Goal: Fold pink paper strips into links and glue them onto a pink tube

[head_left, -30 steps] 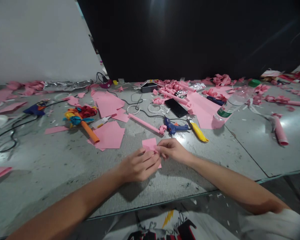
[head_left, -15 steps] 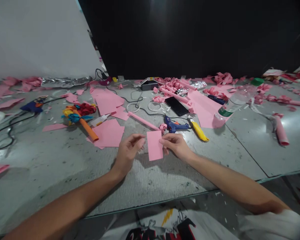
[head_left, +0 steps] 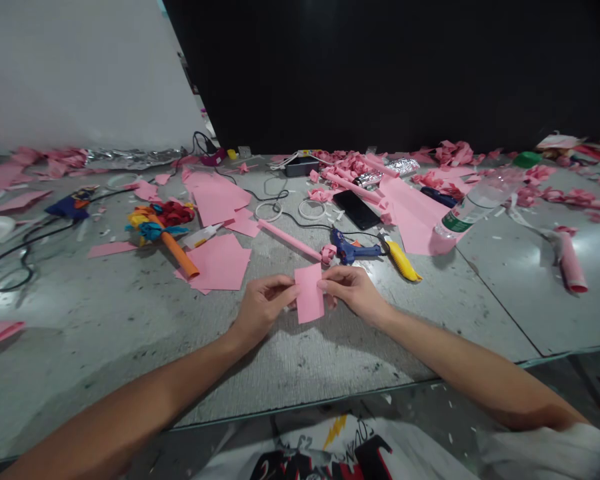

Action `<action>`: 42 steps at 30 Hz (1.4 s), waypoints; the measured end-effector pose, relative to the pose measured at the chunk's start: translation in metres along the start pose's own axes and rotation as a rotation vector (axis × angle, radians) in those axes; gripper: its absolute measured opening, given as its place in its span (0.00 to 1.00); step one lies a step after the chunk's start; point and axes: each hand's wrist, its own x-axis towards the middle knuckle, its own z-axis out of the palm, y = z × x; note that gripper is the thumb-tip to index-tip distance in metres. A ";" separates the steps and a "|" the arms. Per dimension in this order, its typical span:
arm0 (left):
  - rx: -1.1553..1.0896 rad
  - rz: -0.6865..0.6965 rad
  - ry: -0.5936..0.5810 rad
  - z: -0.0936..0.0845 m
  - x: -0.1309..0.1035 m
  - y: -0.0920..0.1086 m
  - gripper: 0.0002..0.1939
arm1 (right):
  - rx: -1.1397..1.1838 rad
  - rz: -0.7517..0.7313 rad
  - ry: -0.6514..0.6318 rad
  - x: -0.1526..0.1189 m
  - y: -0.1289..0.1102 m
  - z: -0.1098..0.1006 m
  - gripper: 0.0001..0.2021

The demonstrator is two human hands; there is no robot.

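shirt lettering (head_left: 323,460), green bottle label (head_left: 454,222), neither clearly legible

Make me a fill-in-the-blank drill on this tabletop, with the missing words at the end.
The left hand and the right hand hold a small piece of ____ paper.
The glue gun is mainly ____ in color.
The cap of the clear bottle is ____.
The tube below the red, yellow and blue paper is ____.

Missing words: pink; blue; green; orange.
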 end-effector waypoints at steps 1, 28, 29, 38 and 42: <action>0.004 0.003 -0.022 0.000 0.000 0.000 0.11 | 0.000 -0.003 0.008 0.000 0.001 0.000 0.17; 0.064 0.042 -0.093 -0.002 0.000 -0.011 0.14 | 0.011 -0.020 -0.204 -0.013 -0.007 0.010 0.14; 0.065 0.038 -0.092 -0.003 0.000 -0.012 0.14 | 0.005 -0.012 -0.213 -0.013 -0.008 0.010 0.14; 0.040 -0.027 -0.100 -0.002 -0.002 -0.011 0.13 | -0.024 0.029 -0.124 -0.019 -0.007 0.021 0.17; 0.021 -0.053 -0.106 -0.002 0.000 -0.014 0.13 | -0.005 0.032 -0.087 -0.016 -0.004 0.025 0.18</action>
